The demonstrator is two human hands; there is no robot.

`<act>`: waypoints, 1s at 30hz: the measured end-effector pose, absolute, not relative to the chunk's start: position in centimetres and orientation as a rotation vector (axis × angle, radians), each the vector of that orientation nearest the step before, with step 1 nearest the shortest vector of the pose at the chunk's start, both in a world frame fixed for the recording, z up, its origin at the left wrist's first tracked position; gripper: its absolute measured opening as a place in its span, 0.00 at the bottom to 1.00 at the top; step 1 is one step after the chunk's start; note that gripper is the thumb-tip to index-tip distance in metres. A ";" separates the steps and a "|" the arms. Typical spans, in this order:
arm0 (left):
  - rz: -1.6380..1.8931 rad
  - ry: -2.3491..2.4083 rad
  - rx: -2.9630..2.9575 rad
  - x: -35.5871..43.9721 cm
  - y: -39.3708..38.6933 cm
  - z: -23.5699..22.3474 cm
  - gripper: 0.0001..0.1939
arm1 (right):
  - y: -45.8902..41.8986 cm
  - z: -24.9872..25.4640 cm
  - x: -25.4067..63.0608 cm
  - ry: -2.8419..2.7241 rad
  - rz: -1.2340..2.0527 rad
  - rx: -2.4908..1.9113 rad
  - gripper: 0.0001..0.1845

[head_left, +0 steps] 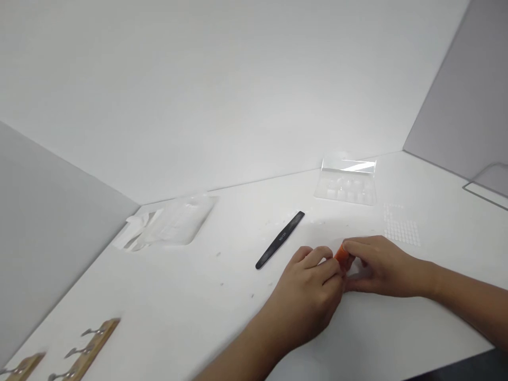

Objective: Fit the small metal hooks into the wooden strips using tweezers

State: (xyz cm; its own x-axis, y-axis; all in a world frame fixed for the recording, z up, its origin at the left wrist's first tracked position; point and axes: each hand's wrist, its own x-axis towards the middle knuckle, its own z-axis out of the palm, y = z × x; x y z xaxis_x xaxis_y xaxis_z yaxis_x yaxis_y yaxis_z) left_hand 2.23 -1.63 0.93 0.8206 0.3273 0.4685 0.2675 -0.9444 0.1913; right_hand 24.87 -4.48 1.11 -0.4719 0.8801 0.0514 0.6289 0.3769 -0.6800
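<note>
Close together over the table's front right part, both my hands meet around a small orange piece [341,255], smooth and short. My right hand [377,264] pinches it between thumb and fingers from the right. Curled fingers of my left hand [313,288] press up against its left side; whatever lies inside them is hidden. A black nail file [280,240] lies slanted on the table, left of and beyond my left hand. It touches neither hand.
A clear compartment box [345,182] with its lid up stands near the back wall. Right of it lies a sheet of small clear dots [402,230]. Plastic packaging [178,219] is at the back left, wooden hook racks [95,349] at the front left. Small scraps [252,295] dot the table.
</note>
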 end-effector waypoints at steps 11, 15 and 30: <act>0.682 0.500 2.988 2.0 -2.2 0.9 0.11 | -4.6 1.2 24.8 -2.285 0.771 -1.295 0.11; 0.695 0.505 2.988 1.7 -2.3 0.7 0.11 | -4.6 1.4 24.7 -2.272 0.789 -1.298 0.10; 1.075 0.626 2.887 2.2 -2.5 -0.8 0.10 | -4.5 1.1 25.0 -2.259 0.882 -1.284 0.15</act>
State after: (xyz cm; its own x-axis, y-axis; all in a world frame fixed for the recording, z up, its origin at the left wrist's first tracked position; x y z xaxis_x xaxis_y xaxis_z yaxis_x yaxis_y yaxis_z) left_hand 2.15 -2.55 -0.83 0.6867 0.3653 0.6285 0.3666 -0.9206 0.1345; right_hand 25.03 -4.53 1.07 -0.5015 0.8646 0.0295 0.6159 0.3808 -0.6897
